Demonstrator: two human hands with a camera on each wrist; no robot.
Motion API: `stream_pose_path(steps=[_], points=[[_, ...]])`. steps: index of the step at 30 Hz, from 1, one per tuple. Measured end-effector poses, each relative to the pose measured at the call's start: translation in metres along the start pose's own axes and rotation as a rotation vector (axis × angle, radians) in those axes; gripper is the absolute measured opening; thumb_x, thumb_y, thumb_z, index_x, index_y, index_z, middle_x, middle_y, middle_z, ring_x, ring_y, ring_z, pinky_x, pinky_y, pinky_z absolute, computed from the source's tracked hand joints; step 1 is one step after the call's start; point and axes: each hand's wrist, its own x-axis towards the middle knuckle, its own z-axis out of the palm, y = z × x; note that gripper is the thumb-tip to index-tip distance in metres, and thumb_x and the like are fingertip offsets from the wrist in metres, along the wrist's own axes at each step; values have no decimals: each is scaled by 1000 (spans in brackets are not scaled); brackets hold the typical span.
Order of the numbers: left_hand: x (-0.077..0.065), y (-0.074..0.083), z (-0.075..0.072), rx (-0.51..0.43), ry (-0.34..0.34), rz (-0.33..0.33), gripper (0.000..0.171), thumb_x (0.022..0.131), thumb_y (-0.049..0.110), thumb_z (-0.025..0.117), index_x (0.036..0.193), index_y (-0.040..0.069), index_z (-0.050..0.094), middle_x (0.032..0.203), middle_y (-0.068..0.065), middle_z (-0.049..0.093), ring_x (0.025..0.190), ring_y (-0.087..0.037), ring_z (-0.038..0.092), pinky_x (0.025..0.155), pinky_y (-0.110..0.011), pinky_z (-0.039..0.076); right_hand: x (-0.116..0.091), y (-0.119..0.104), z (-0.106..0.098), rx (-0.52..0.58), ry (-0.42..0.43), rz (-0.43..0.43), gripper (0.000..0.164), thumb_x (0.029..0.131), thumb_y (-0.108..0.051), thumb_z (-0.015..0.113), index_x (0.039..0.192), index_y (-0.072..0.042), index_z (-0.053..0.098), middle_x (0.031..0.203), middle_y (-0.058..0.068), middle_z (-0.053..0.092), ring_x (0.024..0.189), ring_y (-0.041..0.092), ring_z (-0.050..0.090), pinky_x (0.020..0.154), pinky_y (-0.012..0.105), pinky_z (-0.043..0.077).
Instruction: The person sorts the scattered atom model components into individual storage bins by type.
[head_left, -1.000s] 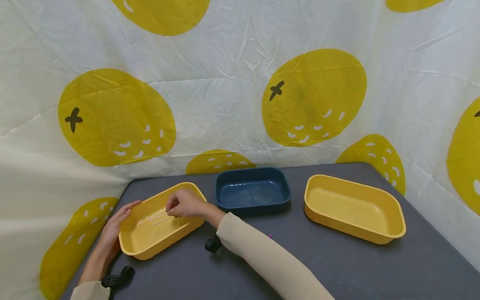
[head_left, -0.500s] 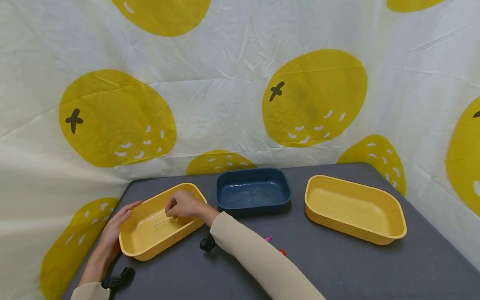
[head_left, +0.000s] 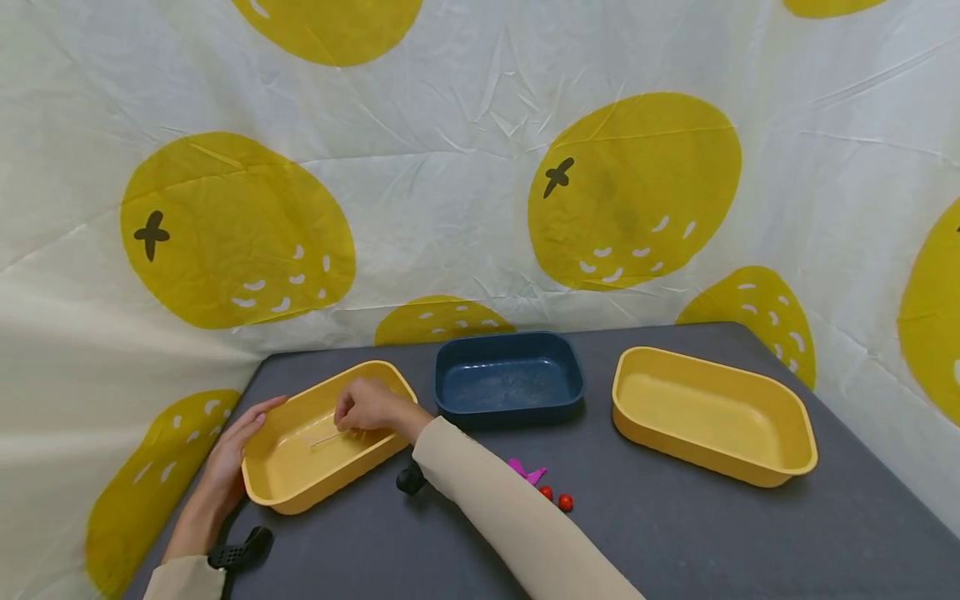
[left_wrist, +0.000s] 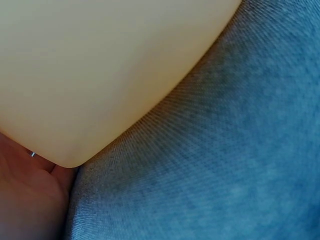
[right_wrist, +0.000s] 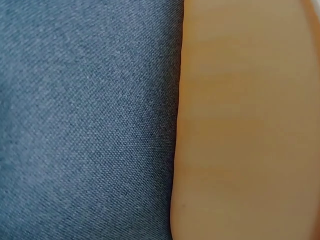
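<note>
Thin stick: inside the leftmost yellow tray, near its floor; probably light, stiff and easily snapped, best pinched mid-shaft.
Right hand: fingers curled at the stick's end; whether they pinch it cannot be told.
Left hand: relaxed fingers rest along the tray's wall.

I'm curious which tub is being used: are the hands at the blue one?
No, the left hand touches the leftmost yellow tub and the right hand is over it.
</note>
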Motion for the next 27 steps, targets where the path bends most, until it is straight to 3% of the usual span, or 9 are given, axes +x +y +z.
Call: stream_pose_path(steps=[16,27], points=[[1,-2,0,23,22,-16,51,106,33,29,152,9,28,146,5,38,121,4,50,94,-14,46,0,1,4,-160,-33,18,6,84,-17,72,78,-19,72,66,-8,59,58,7,52,53,17,42],[1,1,-1,24,30,-19,52,106,34,30,151,9,29,145,6,39,121,4,50,94,-14,46,1,1,3,-166,-53,-6,12,84,-16,72,72,-20,70,62,-9,59,55,7,51,51,17,39]])
